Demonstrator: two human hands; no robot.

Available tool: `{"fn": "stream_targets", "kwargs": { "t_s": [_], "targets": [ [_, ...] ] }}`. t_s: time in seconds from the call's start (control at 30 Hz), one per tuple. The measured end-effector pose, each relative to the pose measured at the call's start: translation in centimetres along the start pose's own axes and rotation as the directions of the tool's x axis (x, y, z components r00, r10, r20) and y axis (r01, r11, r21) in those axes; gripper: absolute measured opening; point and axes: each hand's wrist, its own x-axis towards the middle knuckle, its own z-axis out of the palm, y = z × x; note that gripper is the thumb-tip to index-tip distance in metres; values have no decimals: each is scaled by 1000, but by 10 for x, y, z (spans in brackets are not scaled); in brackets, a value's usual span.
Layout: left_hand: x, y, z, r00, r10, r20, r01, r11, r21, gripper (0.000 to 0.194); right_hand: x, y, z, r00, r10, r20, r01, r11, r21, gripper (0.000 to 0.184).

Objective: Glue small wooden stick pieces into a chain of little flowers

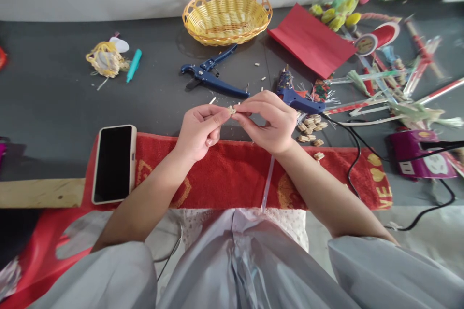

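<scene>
Between my fingertips, over the table's front part, is a small pale beige piece (232,110), too small to make out exactly. My left hand (201,130) pinches it from the left with thumb and forefinger, the other fingers curled. From the other side my right hand (270,120) pinches it too. To the right of my right hand lies a pile of small beige pieces (310,126), and a blue glue gun (299,100) rests just behind. A blue-handled cutter (213,75) lies beyond my hands, with short white bits (263,78) scattered nearby.
A red towel (224,174) covers the front edge, with a phone (114,164) on its left end. Behind stand a wicker basket (226,19) and red paper (311,41). At right are a thread spool (377,38), wrapped sticks, a purple power box (422,154) and black cables.
</scene>
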Motion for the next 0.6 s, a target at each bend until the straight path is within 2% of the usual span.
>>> {"fn": "stream_targets", "kwargs": {
  "t_s": [0.2,0.37,0.43,0.6],
  "targets": [
    [-2,-2,-1,1000,15,11,-15,1000,23,38,-1,0,-1,999,23,48,-24,999,28,9],
    [-3,-1,0,998,51,36,-52,999,13,38,1,-2,0,1000,-7,5,7,999,33,7],
    [-3,-2,0,996,85,32,-85,996,23,38,1,-3,-1,1000,-13,-5,13,1000,22,8],
    [-4,-8,-3,972,235,29,-237,965,114,34,2,-5,-3,998,61,14,-61,998,-2,18]
  ]
}}
